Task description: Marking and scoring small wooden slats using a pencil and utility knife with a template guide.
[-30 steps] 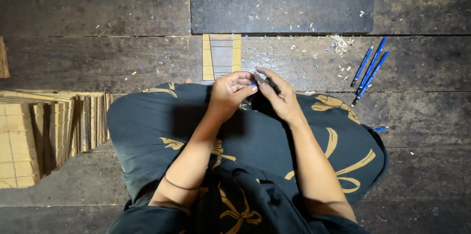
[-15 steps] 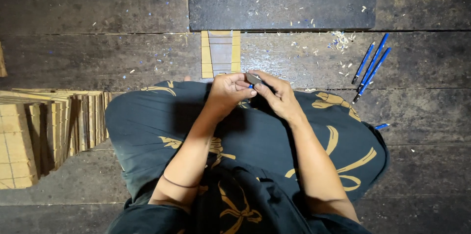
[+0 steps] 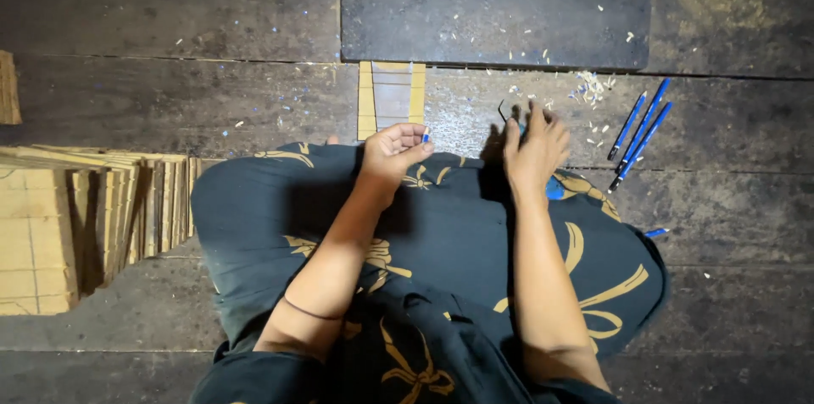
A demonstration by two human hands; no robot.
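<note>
**Two hands apart over the lap, a small blue piece pinched in the left**

Much here is hard to read. The left hand (image 3: 392, 152) is curled, thumb and forefinger closed on a tiny blue piece (image 3: 425, 138); only its tip shows, so its kind cannot be told. The right hand (image 3: 534, 150) reaches out past the knee to the floor, fingers loosely spread and bent downward. A thin dark tool (image 3: 506, 112) pokes up just beyond its fingertips, with a speck of blue beside it; whether the fingers grip either one cannot be told, as the hand covers the contact. Another blue spot shows under the right wrist against the dark patterned cloth (image 3: 441, 234) of the lap, half hidden.

Counted: three blue pencils (image 3: 638, 131) lie together on the floorboards (image 3: 212, 99) toward the right edge, well apart from the right hand, and one short blue stub (image 3: 655, 233) lies nearer the right knee. One narrow pale-framed strip (image 3: 391, 99) lies just ahead of the left hand, its near end hidden by the knee. One dark flat board (image 3: 496, 5) lies beyond it, cut off by the top edge. Pale shavings (image 3: 585, 86) litter the floor between board and right hand, too many to count. At the left edge stand stacks of yellowish slats (image 3: 93, 209), partly cut off, number unclear.
</note>
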